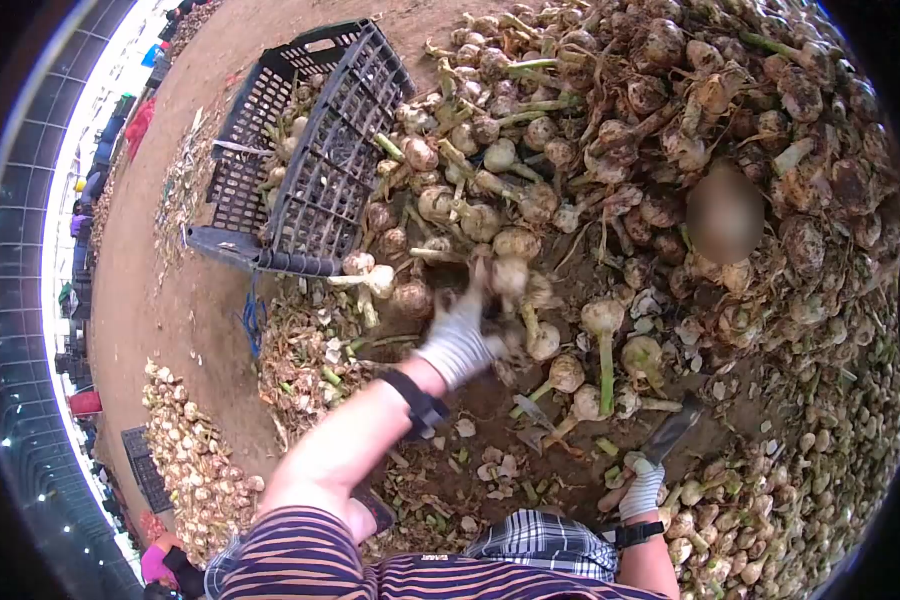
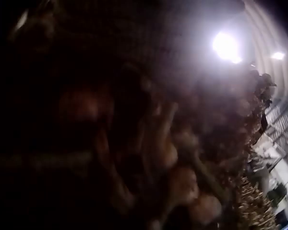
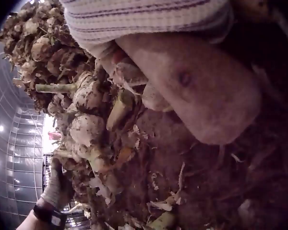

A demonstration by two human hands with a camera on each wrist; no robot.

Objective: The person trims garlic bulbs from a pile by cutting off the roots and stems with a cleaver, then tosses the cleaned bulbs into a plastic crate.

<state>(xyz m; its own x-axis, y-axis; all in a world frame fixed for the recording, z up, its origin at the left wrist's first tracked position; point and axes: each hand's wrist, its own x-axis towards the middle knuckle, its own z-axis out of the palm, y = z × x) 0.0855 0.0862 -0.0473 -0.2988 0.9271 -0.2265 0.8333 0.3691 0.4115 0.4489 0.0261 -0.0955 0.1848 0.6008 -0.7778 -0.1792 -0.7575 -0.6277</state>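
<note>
My left hand (image 1: pixel 460 337), in a striped white glove, reaches into the loose garlic near the crate. A garlic bulb (image 1: pixel 510 275) shows blurred right at its fingertips; I cannot tell whether the fingers grip it. My right hand (image 1: pixel 642 488), gloved too, grips a broad-bladed knife low on the right. Its dark blade (image 1: pixel 674 432) points up and away, beside garlic with cut stems. Close up in the right wrist view is the rounded wooden handle (image 3: pixel 211 96), under the glove's striped cuff. The left wrist view is dark and blurred, with a few bulbs (image 2: pixel 182 184) low in it.
A black plastic crate (image 1: pixel 320 190) stands tilted at the upper left, with some garlic inside. Heaped garlic (image 1: pixel 660 90) rises behind and to the right. Trimmed bulbs (image 1: pixel 745 525) lie at lower right, more (image 1: pixel 195 460) at left. Peel and stem scraps (image 1: pixel 490 470) litter the ground before me.
</note>
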